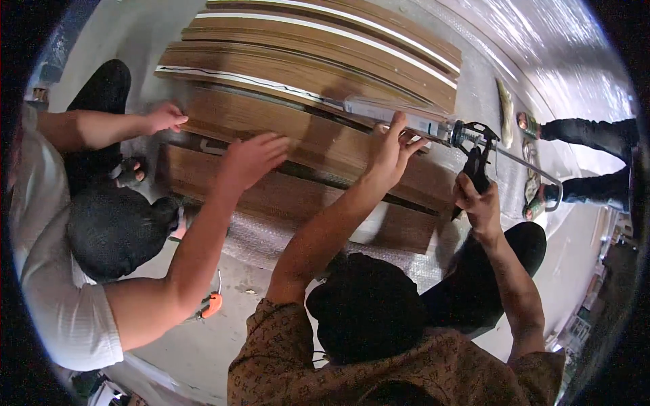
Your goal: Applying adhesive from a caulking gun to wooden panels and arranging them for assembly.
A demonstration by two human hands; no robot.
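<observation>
A caulking gun (477,145) with a clear barrel lies across the brown boards, its nozzle toward the left. My right hand (481,203) is wrapped round its black handle and trigger. Under the barrel, my left hand (391,152) steadies it with thumb and fingers. The nozzle end is near a white strip (244,80) on a wood-grain board (257,125). An uneven dark line runs along that strip, from its left end toward the nozzle. Beside me, a co-worker's hands (256,159) hover over or touch the boards; contact is hard to make out.
Several more brown boards (298,196) lie side by side on bubble wrap (264,247). An orange-handled tool (212,304) rests on the floor behind the co-worker's arm. Another person's legs in dark trousers (589,139) stand at the right. Plastic-wrapped material (542,40) stands at the far right.
</observation>
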